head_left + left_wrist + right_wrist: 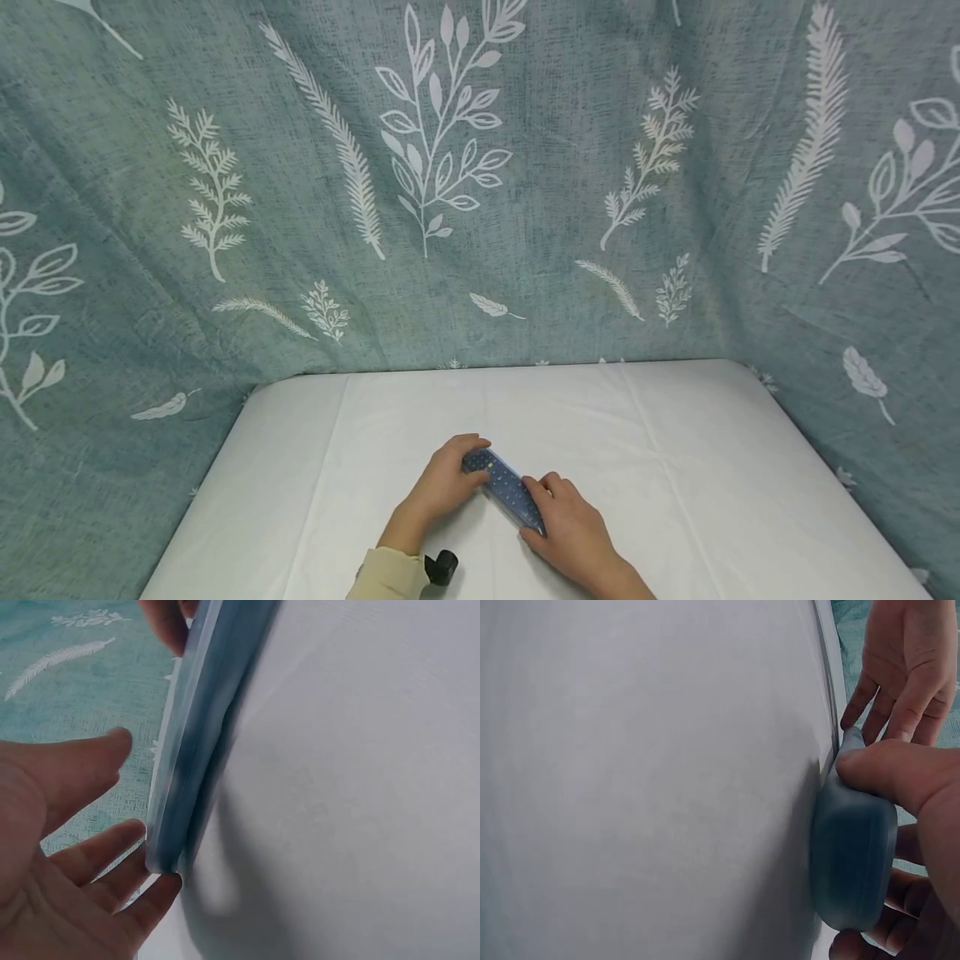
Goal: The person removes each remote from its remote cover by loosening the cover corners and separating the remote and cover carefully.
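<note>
A dark blue remote control (508, 490) with small light buttons and one yellow button lies diagonally between the hands, above the white surface. At its upper left end is the left hand (447, 479); in the left wrist view that hand's fingertips touch the end of the remote (199, 750), with its thumb apart from the side. The right hand (576, 533) grips the lower right end. The right wrist view shows this hand's thumb (885, 769) on one edge of the remote (851, 855) and its fingers at the other edge, partly hidden.
The white covered surface (390, 417) spreads around both hands. Behind it and at its sides hangs a green cloth (525, 275) with white leaf patterns. A small black object (442, 568) is beside the left sleeve (388, 575).
</note>
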Tool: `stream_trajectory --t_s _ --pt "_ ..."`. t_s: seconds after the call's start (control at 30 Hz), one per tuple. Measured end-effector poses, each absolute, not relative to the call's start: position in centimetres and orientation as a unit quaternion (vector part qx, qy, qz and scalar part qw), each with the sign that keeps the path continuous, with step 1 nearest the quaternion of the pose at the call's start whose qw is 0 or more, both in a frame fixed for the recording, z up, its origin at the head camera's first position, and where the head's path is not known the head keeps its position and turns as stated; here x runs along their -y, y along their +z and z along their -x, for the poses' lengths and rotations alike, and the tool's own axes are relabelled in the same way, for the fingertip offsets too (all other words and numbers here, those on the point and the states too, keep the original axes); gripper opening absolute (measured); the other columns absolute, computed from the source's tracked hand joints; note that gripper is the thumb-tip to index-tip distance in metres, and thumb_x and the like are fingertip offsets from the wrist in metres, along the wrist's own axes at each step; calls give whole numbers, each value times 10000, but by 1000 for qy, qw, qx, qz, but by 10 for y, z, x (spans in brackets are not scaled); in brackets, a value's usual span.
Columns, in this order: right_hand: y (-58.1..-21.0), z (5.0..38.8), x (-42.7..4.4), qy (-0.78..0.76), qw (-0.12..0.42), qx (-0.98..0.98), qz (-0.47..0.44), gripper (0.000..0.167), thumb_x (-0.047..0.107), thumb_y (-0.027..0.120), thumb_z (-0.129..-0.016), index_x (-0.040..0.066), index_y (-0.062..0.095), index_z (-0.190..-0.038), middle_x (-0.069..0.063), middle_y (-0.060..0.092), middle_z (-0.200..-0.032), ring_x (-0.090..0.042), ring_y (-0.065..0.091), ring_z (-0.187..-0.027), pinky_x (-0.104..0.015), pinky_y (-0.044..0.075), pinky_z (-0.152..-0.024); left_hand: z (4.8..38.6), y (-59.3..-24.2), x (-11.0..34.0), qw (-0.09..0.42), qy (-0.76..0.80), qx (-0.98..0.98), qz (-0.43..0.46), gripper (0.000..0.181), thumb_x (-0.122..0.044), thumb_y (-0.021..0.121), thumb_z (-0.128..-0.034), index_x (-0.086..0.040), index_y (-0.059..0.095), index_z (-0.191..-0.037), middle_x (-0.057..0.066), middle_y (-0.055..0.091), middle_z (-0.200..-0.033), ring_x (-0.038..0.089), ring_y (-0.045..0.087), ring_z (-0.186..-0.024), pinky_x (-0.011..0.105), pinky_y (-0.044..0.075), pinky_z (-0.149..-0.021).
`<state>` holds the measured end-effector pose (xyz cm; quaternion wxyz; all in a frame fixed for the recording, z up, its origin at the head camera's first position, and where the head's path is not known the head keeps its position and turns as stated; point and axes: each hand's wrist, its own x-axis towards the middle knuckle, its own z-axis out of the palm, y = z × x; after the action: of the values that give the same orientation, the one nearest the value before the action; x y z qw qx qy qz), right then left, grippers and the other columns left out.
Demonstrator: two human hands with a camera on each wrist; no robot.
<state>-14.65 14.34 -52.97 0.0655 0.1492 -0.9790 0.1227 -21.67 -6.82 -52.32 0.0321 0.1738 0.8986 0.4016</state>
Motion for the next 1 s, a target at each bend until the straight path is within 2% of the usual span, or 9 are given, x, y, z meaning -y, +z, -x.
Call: stream_trajectory --t_s 0.17,0.37,0.5,0.6,0.7,0.8,0.9,1.0 --pt "-531 145 -143 138 67 980 -128 691 429 813 -768 100 610 -1340 14 595 -1087 -63 550 -911 -269 560 -699 216 -522 67 17 426 -888 -170 433 -173 720 -894 -133 626 -1315 119 552 -1455 339 478 -1394 523 383 -1163" --pt "-535 145 -142 171 99 975 -106 688 404 802 -793 108 578 -1372 -1 590 -1112 -45 537 -894 -263 554 -715 218 -513 62 -15 488 -859 -157 415 -106 702 -908 -113 622 -1316 142 496 -1504 355 453 -1413 499 422 -1138" --pt "-535 145 -140 216 114 966 -87 685 373 802 -806 113 558 -1391 2 580 -1147 -55 555 -930 -294 554 -763 218 -508 59 -17 609 -785 -113 535 -34 657 -928 -48 484 -1434 192 408 -1554 389 410 -1436 472 406 -1153" --pt "-535 144 -138 246 132 957 -79 692 355 808 -806 113 551 -1401 1 580 -1165 -86 590 -987 -325 566 -818 217 -506 57 -21 682 -727 -79 646 -7 630 -933 -7 338 -1509 243 377 -1557 427 424 -1416 430 452 -1120" --pt "-535 144 -136 262 161 948 -80 692 340 818 -797 106 559 -1394 -3 586 -1161 -103 606 -1008 -332 569 -825 212 -504 51 -1 718 -695 -42 688 -30 634 -935 -12 292 -1531 272 418 -1519 403 547 -1313 381 542 -1021" --pt "-535 145 -135 271 190 939 -87 694 332 834 -782 102 572 -1382 0 588 -1145 -89 593 -976 -301 558 -784 206 -502 44 29 734 -678 -17 730 -49 646 -931 -50 265 -1554 286 499 -1443 307 679 -1119 358 604 -893" --pt "-534 146 -133 276 210 933 -92 706 320 851 -769 97 574 -1379 -3 586 -1139 -76 575 -948 -277 547 -757 200 -501 39 51 749 -661 -10 794 -51 652 -929 -146 216 -1586 270 566 -1365 218 715 -990 396 626 -810" --pt "-533 146 -131 276 224 930 -94 720 309 864 -756 88 574 -1377 -10 584 -1137 -67 560 -925 -260 540 -734 196 -502 35 61 756 -652 -11 876 -28 656 -921 -245 153 -1606 246 618 -1299 213 732 -935 427 632 -740"
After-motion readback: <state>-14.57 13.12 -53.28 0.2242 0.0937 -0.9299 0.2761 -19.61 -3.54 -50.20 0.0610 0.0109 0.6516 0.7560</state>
